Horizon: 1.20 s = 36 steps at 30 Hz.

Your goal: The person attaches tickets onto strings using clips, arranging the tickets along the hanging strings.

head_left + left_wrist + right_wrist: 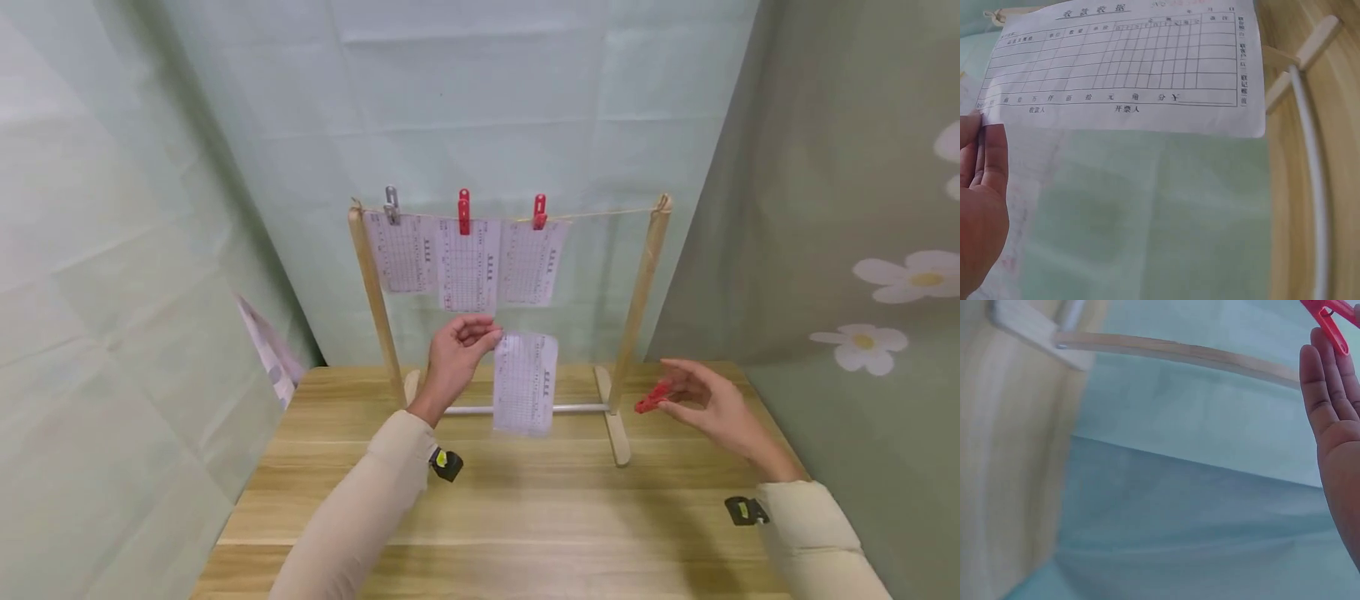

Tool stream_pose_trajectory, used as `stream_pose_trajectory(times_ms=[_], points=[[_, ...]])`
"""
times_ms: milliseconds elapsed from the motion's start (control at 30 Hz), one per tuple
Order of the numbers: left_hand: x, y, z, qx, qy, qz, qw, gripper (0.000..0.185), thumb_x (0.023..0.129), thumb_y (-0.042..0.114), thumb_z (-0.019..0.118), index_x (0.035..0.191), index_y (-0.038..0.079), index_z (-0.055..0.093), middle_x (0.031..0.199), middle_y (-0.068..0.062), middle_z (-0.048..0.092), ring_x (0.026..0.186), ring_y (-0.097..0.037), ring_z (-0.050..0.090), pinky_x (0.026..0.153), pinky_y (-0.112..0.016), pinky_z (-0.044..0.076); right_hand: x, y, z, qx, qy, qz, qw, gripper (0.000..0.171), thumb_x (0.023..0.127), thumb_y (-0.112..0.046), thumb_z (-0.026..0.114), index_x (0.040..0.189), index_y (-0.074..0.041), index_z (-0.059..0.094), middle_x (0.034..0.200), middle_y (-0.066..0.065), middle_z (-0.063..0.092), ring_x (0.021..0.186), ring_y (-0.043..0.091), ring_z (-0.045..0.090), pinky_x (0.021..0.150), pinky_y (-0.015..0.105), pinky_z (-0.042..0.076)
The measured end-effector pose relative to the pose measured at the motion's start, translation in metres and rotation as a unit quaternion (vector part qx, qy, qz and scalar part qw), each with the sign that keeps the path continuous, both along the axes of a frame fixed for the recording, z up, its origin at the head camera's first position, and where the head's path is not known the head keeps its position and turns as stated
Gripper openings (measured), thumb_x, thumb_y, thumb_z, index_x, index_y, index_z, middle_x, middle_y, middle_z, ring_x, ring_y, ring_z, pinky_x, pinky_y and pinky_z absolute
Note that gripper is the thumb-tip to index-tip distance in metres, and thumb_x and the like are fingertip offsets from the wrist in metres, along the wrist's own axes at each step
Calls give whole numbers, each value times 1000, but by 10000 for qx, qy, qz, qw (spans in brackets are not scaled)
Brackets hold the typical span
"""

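1. The left hand (456, 354) is raised above the wooden table (525, 517), forearm sloping up from the lower edge of the head view, wrist bent so the fingers curl toward the right.
2. Its fingertips pinch the upper left corner of a printed paper slip (526, 382), which hangs down freely in front of the drying rack (637, 308), below the row of slips already on the line.
3. In the left wrist view the same slip (1125, 69) lies sideways across the frame, its corner caught between thumb and fingers (985, 156) at the left edge.
4. The right hand (708, 404) is held out to the right of the rack's right post, palm turned inward, forearm coming in from the lower right corner.
5. Its thumb and forefingers pinch a red clothespin (652, 397), which points left toward the rack; the other fingers are loosely extended.
6. The right wrist view shows the pin (1330, 322) at the fingertips, top right.
7. On the string hang three slips, held by a grey clothespin (392, 204) and two red pegs (463, 211).
8. The held slip is just below the middle hung slip, well apart from the right hand.
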State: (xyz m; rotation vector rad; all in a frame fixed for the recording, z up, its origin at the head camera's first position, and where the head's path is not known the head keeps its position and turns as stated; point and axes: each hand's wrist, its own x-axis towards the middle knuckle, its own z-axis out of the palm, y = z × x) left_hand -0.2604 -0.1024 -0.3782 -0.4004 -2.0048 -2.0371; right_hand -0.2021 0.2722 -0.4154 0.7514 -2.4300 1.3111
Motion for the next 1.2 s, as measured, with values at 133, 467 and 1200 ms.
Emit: stream_pose_trajectory(times_ms=[133,467,1200], points=[[-7,11,17,40,266,-34,9996,21,87,1,76,106,-6,67,97,-14,73,84,-10,68,78,-25,57,-7,-2,30,312,-48,-81,9995,58,83,8,76,136,5,52,109,20,65,93,0,62,78,11,50],[-18,40,61,-206,619,-125,9978,20,88,9,77,105,1,69,99,-10,74,87,-14,68,77,-28,57,-28,-8,106,529,81,-36,9986,62,84,8,76,140,3,50,112,18,61,95,0,59,82,7,46],[-42,100,88,84,1132,470,9924,17,86,7,79,100,-1,73,95,-11,75,84,-15,71,74,-24,56,-65,-36,224,505,435,-185,9976,59,88,3,72,142,-5,48,110,4,64,94,3,62,82,10,48]])
